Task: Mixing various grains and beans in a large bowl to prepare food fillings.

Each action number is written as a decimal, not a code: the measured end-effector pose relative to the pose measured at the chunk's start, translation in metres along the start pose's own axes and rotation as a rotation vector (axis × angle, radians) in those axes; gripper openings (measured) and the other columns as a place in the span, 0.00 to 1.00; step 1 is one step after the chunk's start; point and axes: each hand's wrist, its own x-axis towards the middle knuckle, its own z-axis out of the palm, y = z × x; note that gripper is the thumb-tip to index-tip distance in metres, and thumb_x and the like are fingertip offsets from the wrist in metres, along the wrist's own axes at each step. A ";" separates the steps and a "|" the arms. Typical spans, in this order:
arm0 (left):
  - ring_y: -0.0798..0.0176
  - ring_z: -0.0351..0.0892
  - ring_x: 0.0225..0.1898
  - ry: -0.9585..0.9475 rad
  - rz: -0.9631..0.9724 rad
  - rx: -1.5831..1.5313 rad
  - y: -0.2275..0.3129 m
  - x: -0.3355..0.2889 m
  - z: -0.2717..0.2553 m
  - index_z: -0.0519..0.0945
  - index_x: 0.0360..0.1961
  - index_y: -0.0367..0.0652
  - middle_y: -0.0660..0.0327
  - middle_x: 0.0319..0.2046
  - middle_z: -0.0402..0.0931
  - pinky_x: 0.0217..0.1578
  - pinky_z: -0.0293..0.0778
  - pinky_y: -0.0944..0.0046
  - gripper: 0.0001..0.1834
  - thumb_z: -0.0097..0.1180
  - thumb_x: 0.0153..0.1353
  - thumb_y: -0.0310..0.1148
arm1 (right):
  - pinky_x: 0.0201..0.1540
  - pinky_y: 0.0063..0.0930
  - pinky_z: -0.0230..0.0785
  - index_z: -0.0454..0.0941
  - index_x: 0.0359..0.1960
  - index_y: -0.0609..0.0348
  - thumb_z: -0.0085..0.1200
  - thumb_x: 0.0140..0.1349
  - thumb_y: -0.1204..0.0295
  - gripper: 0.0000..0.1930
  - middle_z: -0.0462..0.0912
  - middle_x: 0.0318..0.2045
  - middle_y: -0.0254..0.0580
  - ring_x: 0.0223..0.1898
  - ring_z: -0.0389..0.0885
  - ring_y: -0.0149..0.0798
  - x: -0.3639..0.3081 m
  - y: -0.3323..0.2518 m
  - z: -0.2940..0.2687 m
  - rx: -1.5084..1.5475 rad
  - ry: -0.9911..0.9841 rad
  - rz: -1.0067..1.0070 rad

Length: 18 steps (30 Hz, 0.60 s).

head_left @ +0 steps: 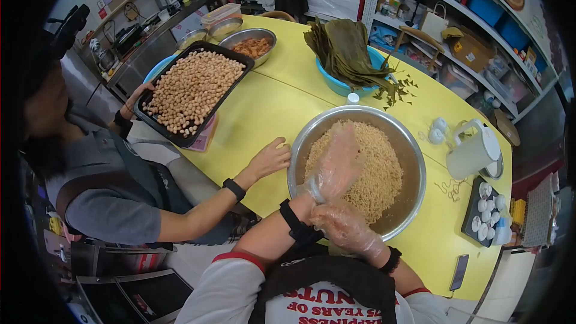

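A wide steel bowl (416,195) of light-brown grains that look like rice (384,168) stands at the table's near edge in front of me. Over the grains, my left hand (341,159) is in a clear plastic glove, its fingers stretched out together. My right hand (348,225), also in a clear glove, is at the bowl's near rim. Its fingers close on the cuff of the left glove (317,193) at my left wrist. Beside the bowl's left rim rests a co-worker's bare hand (270,159).
At left, the co-worker's other hand holds a black tray (245,72) of round beige pieces. Behind it stands a steel bowl (273,48) of reddish-brown food. A blue basin (336,86) holds long green leaves (345,42). Right: a pitcher (471,155), a tray of white round things (485,213), a phone (459,273).
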 end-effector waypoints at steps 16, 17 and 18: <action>0.56 0.43 0.71 0.202 0.406 0.856 0.017 -0.002 0.002 0.46 0.69 0.35 0.48 0.70 0.43 0.68 0.42 0.60 0.32 0.40 0.69 0.36 | 0.34 0.34 0.67 0.77 0.39 0.58 0.62 0.51 0.76 0.13 0.79 0.30 0.44 0.31 0.76 0.47 0.002 0.012 -0.012 -0.140 0.407 0.040; 0.54 0.44 0.71 0.296 0.334 0.859 0.032 -0.013 0.021 0.46 0.69 0.34 0.48 0.70 0.43 0.68 0.43 0.59 0.32 0.41 0.69 0.35 | 0.33 0.35 0.67 0.78 0.38 0.58 0.60 0.52 0.77 0.10 0.79 0.30 0.44 0.30 0.76 0.47 0.005 0.002 -0.011 -0.157 0.400 0.015; 0.54 0.44 0.71 0.312 0.338 0.857 0.034 -0.020 0.018 0.46 0.69 0.34 0.48 0.70 0.43 0.68 0.43 0.59 0.32 0.41 0.69 0.35 | 0.32 0.35 0.67 0.79 0.36 0.58 0.58 0.52 0.79 0.08 0.79 0.29 0.45 0.29 0.76 0.47 0.010 -0.010 -0.009 -0.171 0.385 -0.018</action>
